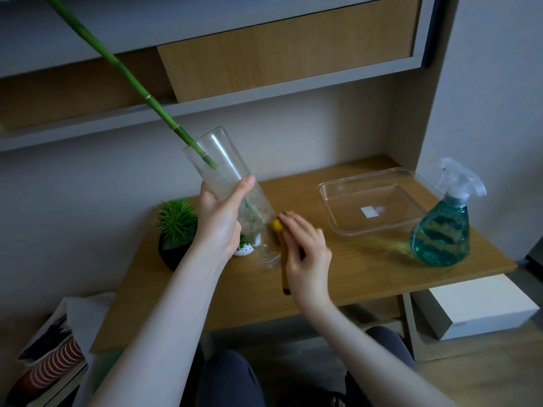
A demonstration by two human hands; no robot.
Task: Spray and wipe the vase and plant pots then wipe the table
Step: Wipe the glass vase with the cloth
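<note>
My left hand [219, 221] grips a tall clear glass vase [217, 160], tilted left above the wooden table [367, 277], with a long green bamboo stalk [117, 63] leaning out of it. My right hand [307, 251] presses a yellow cloth [277, 224] against the vase's lower right side; most of the cloth is hidden by the fingers. A black pot with a spiky green plant [176, 233] stands at the table's left end. A small white dotted pot [244, 249] sits beside it, partly behind my left hand.
A clear plastic tray [329, 189] lies at the back right of the table, and a spray bottle of blue-green liquid [440, 230] stands to its right. Shelves hang above. A white box [482, 309] sits on the floor at right, stacked books and cups at left.
</note>
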